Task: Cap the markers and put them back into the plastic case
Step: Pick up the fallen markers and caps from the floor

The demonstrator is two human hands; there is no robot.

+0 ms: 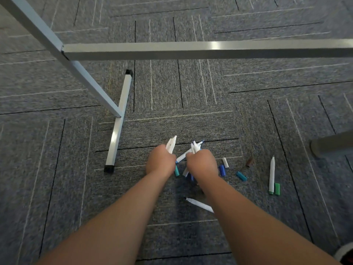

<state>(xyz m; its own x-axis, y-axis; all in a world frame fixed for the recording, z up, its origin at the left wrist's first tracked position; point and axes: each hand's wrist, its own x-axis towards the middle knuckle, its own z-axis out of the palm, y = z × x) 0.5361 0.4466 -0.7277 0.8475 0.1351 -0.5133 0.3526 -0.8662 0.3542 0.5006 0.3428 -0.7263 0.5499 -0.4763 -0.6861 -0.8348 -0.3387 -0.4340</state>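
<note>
My left hand (160, 163) grips a bunch of white uncapped markers (171, 144) whose tips stick up past the fist. My right hand (202, 163) grips another bunch of white markers (195, 147). Both fists hover low over the grey carpet. Loose caps lie around them: a teal cap (176, 171), a blue cap (222, 170), a white cap (225, 162), another teal cap (241, 176), a brown cap (250, 162) and a green cap (277, 188). A white marker (271, 175) lies at the right; another white marker (199, 204) lies under my right forearm. No plastic case is in view.
A grey metal table frame stands to the left: a floor foot bar (119, 123), a slanted leg (57, 48) and a horizontal crossbar (191, 50) overhead. A dark round furniture leg (330, 144) enters from the right edge. A shoe tip (344, 253) shows at the bottom right.
</note>
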